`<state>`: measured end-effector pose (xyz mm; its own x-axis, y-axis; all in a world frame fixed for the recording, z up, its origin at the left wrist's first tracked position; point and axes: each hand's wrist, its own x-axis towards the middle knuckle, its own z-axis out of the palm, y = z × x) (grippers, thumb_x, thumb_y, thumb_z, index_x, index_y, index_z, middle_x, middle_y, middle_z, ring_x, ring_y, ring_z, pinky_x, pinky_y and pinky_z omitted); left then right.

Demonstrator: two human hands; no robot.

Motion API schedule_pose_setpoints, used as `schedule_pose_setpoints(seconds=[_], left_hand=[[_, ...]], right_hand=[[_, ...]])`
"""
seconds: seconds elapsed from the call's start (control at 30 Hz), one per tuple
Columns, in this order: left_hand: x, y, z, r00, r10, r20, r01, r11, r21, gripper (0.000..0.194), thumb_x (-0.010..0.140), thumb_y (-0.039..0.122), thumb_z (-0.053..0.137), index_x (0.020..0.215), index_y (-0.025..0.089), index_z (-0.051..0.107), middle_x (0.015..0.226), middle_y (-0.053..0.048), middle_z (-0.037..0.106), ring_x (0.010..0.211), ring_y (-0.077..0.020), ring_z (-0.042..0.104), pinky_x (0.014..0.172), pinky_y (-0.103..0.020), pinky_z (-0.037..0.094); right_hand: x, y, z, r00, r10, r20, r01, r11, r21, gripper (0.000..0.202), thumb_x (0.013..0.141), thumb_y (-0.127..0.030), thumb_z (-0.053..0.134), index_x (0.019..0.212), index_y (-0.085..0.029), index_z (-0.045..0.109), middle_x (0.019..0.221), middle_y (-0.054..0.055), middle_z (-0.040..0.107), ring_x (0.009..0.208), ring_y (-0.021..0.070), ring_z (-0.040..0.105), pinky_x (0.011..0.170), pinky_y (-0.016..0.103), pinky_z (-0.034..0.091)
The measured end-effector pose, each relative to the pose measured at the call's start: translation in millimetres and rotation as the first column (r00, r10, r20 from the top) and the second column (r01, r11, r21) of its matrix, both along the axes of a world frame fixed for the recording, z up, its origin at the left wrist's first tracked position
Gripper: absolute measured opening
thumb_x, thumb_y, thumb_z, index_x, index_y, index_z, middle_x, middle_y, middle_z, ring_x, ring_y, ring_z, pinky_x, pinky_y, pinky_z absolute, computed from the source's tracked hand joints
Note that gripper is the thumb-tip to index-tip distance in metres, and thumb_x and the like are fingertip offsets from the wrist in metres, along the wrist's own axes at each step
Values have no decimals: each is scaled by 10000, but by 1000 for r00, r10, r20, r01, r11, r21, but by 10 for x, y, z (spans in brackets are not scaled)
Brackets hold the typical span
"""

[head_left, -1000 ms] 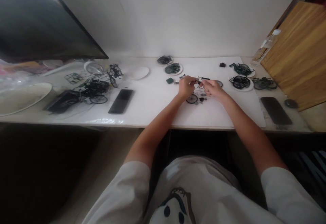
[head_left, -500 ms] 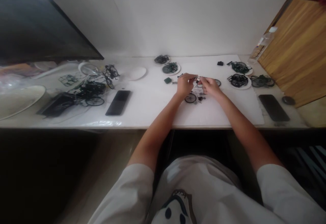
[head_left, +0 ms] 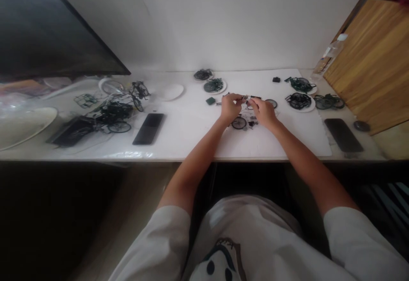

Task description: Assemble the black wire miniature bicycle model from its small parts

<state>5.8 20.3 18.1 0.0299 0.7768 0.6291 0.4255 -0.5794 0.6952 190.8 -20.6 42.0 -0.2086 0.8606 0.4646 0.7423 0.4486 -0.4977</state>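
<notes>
Over the white sheet (head_left: 191, 136), my left hand (head_left: 230, 108) and my right hand (head_left: 264, 111) meet with their fingertips pinched around a small, partly silver and dark piece (head_left: 247, 98). Its kind is too small to make out, and the fingers cover part of it. Just below the hands lies a small spoked wheel (head_left: 239, 122), with little dark and metal parts (head_left: 252, 124) beside it. Another miniature wheel (head_left: 271, 103) shows behind my right hand. Left of my left hand sits a small green block (head_left: 210, 101).
Model bicycle parts fill small white plates at the back (head_left: 220, 90) and right (head_left: 307, 109). Assembled model bicycles (head_left: 118, 115) crowd the left, near a phone (head_left: 148, 129). Another phone (head_left: 343, 135) and a clear bottle (head_left: 329, 57) stand right. A screen (head_left: 57, 38) overhangs the left.
Both hands stay close together; their fingers have shifted slightly on the small piece, and more of it shows between the fingertips. Things on the table have not moved.
</notes>
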Motion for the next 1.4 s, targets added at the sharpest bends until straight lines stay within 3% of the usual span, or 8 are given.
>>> schedule_pose_setpoints(seconds=[0.4, 0.6, 0.7, 0.77, 0.9, 1.0, 1.1, 1.4], left_hand=[[-15, -65, 54, 995, 25, -92, -18, 997, 76, 327, 849, 33, 588, 894, 216, 856, 924, -77, 836, 869, -210, 751, 858, -361, 594], [-16, -106, 90, 996, -5, -88, 12, 997, 80, 362, 865, 17, 576, 942, 226, 861, 902, -70, 811, 860, -210, 724, 874, -371, 574], [-15, -101, 81, 994, -27, -105, 39, 992, 118, 380, 876, 19, 568, 979, 225, 871, 896, -72, 811, 857, -210, 719, 859, -365, 566], [-11, -87, 75, 991, -21, -133, 37, 992, 118, 399, 878, 22, 562, 1007, 233, 875, 898, -67, 814, 859, -208, 719, 852, -359, 564], [0, -56, 73, 990, 11, -140, 1, 997, 82, 389, 874, 24, 571, 994, 239, 872, 948, -66, 831, 902, -211, 735, 886, -357, 569], [4, -44, 66, 992, 17, -128, -12, 999, 45, 334, 871, 35, 607, 961, 229, 864, 988, -78, 841, 919, -223, 740, 908, -373, 572], [6, -33, 35, 991, 15, -135, -13, 1000, 14, 292, 872, 46, 647, 948, 226, 865, 977, -99, 842, 909, -242, 737, 904, -395, 570], [-23, 48, -45, 999, 14, -34, -15, 999, -30, 152, 911, 150, 725, 888, 218, 858, 908, -89, 841, 785, -205, 719, 802, -347, 558]], right_hand=[[16, 30, 38, 884, 162, -438, -278, 936, -216, 681, 985, -821, 545, 866, -179, 736, 562, -44, 390, 540, 141, 347, 558, 296, 263], [51, 9, 121, 637, -2, -771, -568, 674, -472, 467, 977, -661, 727, 921, -202, 660, 525, -130, 238, 472, 89, 149, 460, 254, 161], [101, 25, 172, 581, -56, -812, -661, 551, -510, 360, 1020, -538, 721, 919, -202, 640, 551, -140, 190, 485, 83, 99, 446, 238, 126], [116, 52, 183, 578, -75, -813, -669, 527, -524, 332, 1033, -503, 704, 910, -203, 629, 559, -140, 186, 488, 82, 89, 446, 234, 115], [66, 98, 163, 639, -89, -764, -585, 589, -558, 366, 1006, -558, 687, 889, -219, 612, 552, -136, 184, 479, 94, 106, 451, 251, 122], [14, 89, 137, 760, -70, -646, -353, 790, -502, 401, 967, -603, 683, 840, -236, 583, 555, -97, 300, 501, 118, 243, 481, 266, 217], [8, 57, 104, 881, -14, -473, -126, 957, -262, 346, 924, -538, 709, 825, -238, 569, 696, -14, 544, 665, 164, 485, 621, 292, 391], [68, 42, 55, 955, 48, -292, -59, 998, -27, 305, 996, -525, 652, 941, -226, 663, 759, 15, 640, 683, 175, 526, 691, 313, 408]])
